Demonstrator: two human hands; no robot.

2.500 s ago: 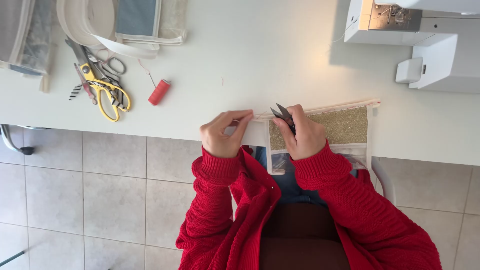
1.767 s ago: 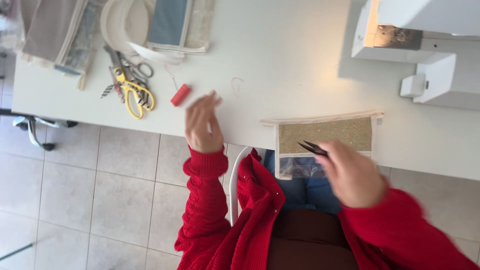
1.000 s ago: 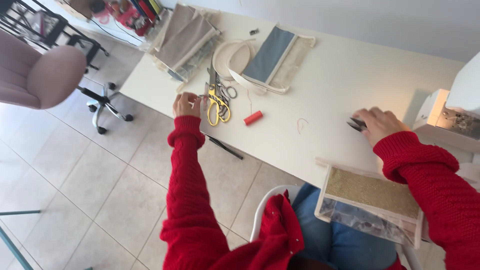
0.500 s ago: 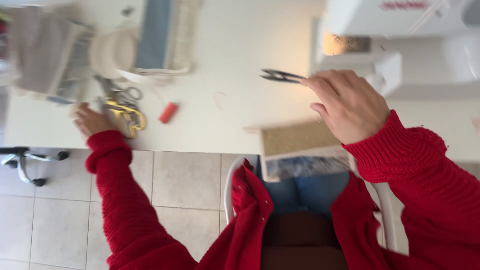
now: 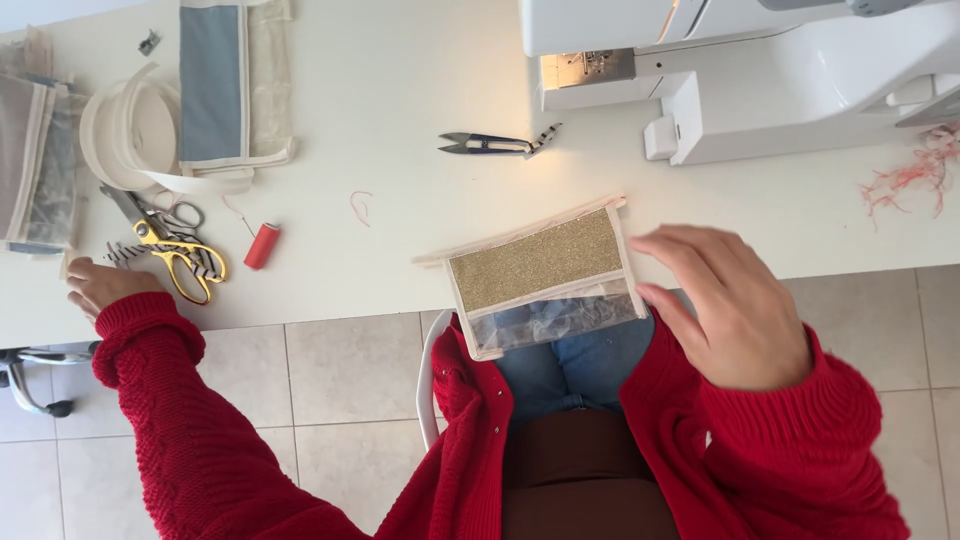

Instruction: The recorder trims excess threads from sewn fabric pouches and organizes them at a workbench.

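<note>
Fingers: my right hand (image 5: 735, 310) hangs loosely spread and empty just right of the pouch, its fingers (image 5: 680, 250) over the near tabletop edge; my left hand (image 5: 100, 285) lies half curled at the far left edge, holding nothing that I can see.

Edges and room: my tabletop (image 5: 400, 130) has a broad bare stretch in its middle, from the thread spool across to the sewing machine. The near edge runs between both my hands, with tiled floor (image 5: 330, 380) below it.

Around my left hand: yellow-handled scissors (image 5: 175, 250) lie just beside it, touching a second grey pair. A red thread spool (image 5: 262, 245) sits a little to their right, apart from them.

Further back: a roll of white tape (image 5: 125, 140), folded blue-grey fabric (image 5: 215, 85) and stacked cloth pieces (image 5: 35, 165) crowd the far left corner.

In the way: small thread snips (image 5: 495, 146) lie between the pouch and the white sewing machine (image 5: 740, 70), touching neither.

Pouch: the pouch (image 5: 540, 275) hangs partly over the near edge above my lap, slightly tilted. Its upper band is gold glitter, its lower band clear plastic, with cream binding around it.
</note>
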